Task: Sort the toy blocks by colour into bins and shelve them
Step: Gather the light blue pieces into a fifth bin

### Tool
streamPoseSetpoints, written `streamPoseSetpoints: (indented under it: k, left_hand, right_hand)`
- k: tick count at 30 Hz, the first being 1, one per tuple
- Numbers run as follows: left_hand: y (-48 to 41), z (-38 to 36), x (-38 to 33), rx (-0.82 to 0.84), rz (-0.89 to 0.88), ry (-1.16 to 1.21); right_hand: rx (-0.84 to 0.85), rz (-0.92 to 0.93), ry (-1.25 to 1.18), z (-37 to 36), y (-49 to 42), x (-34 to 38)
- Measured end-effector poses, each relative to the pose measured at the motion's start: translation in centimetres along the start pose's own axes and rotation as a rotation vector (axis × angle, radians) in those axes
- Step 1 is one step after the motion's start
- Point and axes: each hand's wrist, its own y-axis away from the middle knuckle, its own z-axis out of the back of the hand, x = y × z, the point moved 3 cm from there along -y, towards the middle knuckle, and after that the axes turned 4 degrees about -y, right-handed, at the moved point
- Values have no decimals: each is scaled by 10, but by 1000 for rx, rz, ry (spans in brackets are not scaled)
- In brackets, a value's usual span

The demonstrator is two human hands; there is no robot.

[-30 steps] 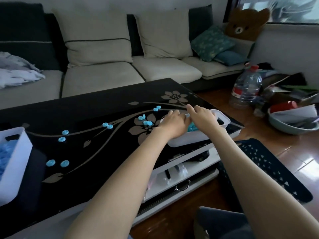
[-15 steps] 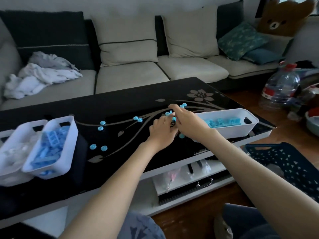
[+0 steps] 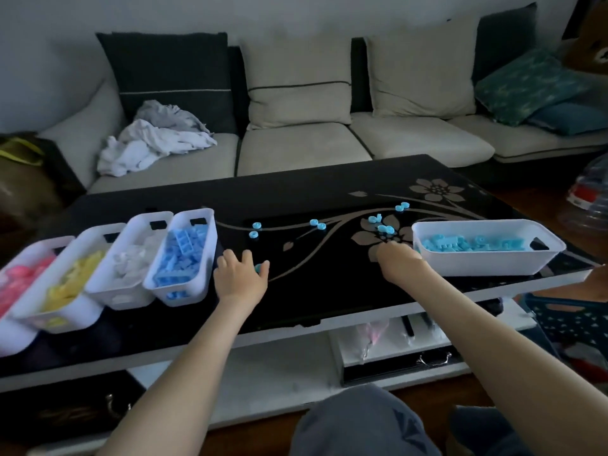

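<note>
Several small round light-blue pieces (image 3: 316, 224) lie scattered on the black coffee table (image 3: 329, 291). My left hand (image 3: 240, 274) lies with fingers spread on the table beside the blue-block bin (image 3: 182, 255), and one blue piece (image 3: 258, 267) sits between thumb and forefinger. My right hand (image 3: 398, 262) is curled knuckles-up on the table against the left end of the white bin of light-blue pieces (image 3: 477, 268); what is under its fingers is hidden. Left of the blue bin stand bins of white (image 3: 131, 261), yellow (image 3: 67, 284) and pink blocks (image 3: 18, 284).
A sofa (image 3: 302, 149) with cushions and crumpled cloth (image 3: 154, 139) runs behind the table. A dark perforated basket (image 3: 572, 320) stands on the floor at right. Under the tabletop is a white shelf with a drawer (image 3: 394, 360). My knees are at the bottom.
The view has swung left, bringing the row of bins into sight. My left hand moved left from the flower cluster to beside the blue bin. My right hand drew back toward the table's front edge.
</note>
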Motion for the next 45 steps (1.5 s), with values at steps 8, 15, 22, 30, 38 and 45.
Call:
streamPoseSetpoints:
  k: [8, 15, 22, 30, 38, 45]
  left_hand:
    - [-12, -4, -10, 41, -154, 97]
    - [-30, -5, -18, 96, 99, 105]
    - [-69, -13, -21, 29, 209, 165]
    - [-130, -23, -27, 36, 240, 160]
    - [-146, -27, -38, 56, 56, 51]
    - [-127, 18, -103, 138, -8, 48]
  right_hand:
    - [15, 135, -271, -1, -11, 52]
    - [31, 197, -421, 0, -43, 66]
    - [-395, 152, -344, -12, -86, 78]
    - [-319, 199, -196, 3, -153, 99]
    - [-302, 242, -127, 12, -170, 106]
    - [-215, 272, -287, 32, -138, 72]
